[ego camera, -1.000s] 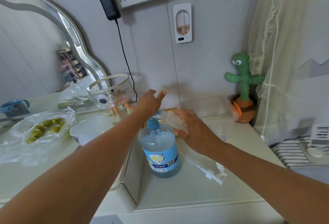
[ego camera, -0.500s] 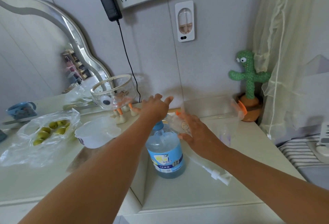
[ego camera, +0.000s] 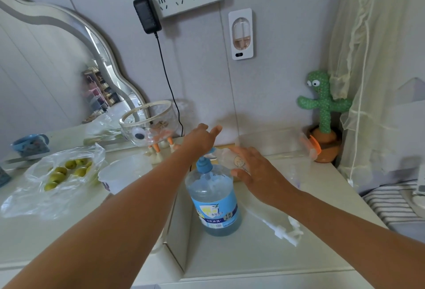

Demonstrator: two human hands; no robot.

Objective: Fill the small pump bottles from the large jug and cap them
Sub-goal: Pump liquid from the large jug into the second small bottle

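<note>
Hands sit much as a second ago: my left hand (ego camera: 200,139), fingers straight, presses the pump (ego camera: 203,165) of the large jug (ego camera: 213,203) while my right hand (ego camera: 259,173) grips a small bottle (ego camera: 238,162) at its spout, so filling looks ongoing.

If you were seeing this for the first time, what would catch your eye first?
The large jug stands at the centre, the left hand over its blue pump and the right hand holding a small clear bottle beside it. A green cactus toy stands in the far right corner.
</note>
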